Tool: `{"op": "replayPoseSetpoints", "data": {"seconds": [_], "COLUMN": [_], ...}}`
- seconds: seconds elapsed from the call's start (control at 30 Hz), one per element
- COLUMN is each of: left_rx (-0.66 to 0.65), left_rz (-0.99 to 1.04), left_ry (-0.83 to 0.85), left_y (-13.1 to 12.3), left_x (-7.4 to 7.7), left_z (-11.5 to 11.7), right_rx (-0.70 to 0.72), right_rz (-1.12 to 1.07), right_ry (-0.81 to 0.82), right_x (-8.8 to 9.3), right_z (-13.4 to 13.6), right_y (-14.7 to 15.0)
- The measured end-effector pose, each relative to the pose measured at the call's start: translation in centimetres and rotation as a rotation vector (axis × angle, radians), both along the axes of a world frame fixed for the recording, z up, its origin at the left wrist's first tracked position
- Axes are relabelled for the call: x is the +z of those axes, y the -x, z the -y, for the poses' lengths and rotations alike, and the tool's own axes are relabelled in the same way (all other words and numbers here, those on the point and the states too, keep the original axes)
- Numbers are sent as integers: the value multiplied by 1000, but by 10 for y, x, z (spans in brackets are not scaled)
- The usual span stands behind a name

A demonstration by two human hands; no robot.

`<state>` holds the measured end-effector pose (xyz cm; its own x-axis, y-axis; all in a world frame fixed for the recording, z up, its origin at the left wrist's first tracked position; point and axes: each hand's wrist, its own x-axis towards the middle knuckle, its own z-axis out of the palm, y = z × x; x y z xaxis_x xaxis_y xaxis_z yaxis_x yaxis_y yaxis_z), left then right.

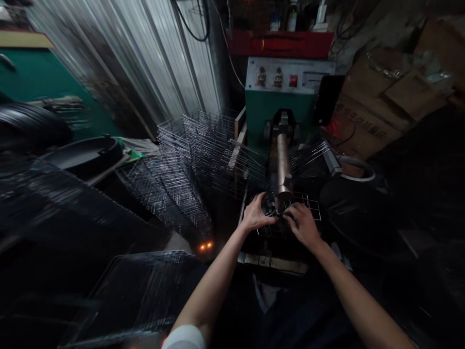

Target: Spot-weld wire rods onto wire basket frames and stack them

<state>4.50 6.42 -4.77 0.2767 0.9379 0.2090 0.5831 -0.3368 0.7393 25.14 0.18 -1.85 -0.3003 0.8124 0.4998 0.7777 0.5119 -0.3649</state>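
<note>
Left hand [257, 213] and right hand [302, 224] both grip a thin wire grid [308, 203] under the coppery rod [282, 167]; shiny grid stack [189, 165] at 10 o'clock.

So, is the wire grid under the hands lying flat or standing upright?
Flat. The wire grid lies level under the copper arm, with the left hand and right hand resting on it.

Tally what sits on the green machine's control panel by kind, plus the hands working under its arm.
Toggle switches: 2
Red button: 1
Hands on the wire grid beneath the copper arm: 2, the left hand and the right hand
Total: 5
</note>
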Motion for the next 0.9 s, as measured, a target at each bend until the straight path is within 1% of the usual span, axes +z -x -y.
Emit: {"op": "replayPoseSetpoints", "data": {"seconds": [0.17,0.37,0.47,0.6,0.67,0.7,0.73,0.77,0.8,0.83,0.9], "left_rx": [-3,-6,-22,-34,-49,-63,-78,-87,-94,-97,-104], "left_rz": [-28,-3,6,18,30,34,26,7,-19,-47,-80], "left_ry": [-8,-55,-49,-24,-8,7,31,64,103,141,198], "left_y": [1,1,1,1,2,5,9,14,21,30,49], "left_x": [-1,-4,-5,-6,-7,-8,-9,-11,-14,-19,-33], "left_z": [-3,-2,-2,-3,-3,-3,-3,-1,1,5,18], "right_rx": [-1,42,46,51,32,12,-24,-72,-146,-264,-541], "right_rz": [-16,-69,-49,-49,-78,-91,-102,-110,-109,-118,-91], "right_ry": [3,-6,15,29,27,35,46,74,107,119,205], "right_x": [-3,-5,-3,6,6,4,-2,-11,-24,-41,-80], "right_z": [-4,-8,-7,-5,4,12,23,39,58,81,134], "right_y": [1,-3,-2,3,-5,-15,-32,-56,-84,-117,-185]}}
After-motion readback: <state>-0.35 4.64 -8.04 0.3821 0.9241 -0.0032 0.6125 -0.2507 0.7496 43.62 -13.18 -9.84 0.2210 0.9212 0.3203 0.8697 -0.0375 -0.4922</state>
